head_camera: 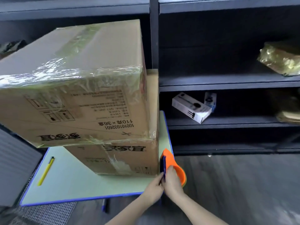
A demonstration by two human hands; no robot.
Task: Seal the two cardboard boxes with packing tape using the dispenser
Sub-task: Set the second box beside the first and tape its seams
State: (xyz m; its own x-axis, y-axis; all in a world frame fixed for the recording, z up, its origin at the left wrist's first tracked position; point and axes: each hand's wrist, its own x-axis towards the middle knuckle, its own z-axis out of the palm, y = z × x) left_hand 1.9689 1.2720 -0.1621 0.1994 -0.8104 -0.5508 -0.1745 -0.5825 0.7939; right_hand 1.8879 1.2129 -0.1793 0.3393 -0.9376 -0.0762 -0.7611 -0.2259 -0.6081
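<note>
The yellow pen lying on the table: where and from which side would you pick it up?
Probably pinch the yellow pen at mid-barrel from above, across its thin width; it lies flat on the table with bare surface either side.

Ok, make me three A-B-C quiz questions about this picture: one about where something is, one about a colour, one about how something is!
1. Where is the yellow pen? A on the table B on a shelf C on the floor
2. What colour is the tape dispenser? A blue B orange C white
3. The top box is: A open B taped shut C crushed

Answers: 1 A, it lies on the green table. 2 B, the shell in the right hand is orange. 3 B, shiny tape crosses its closed top.
</note>
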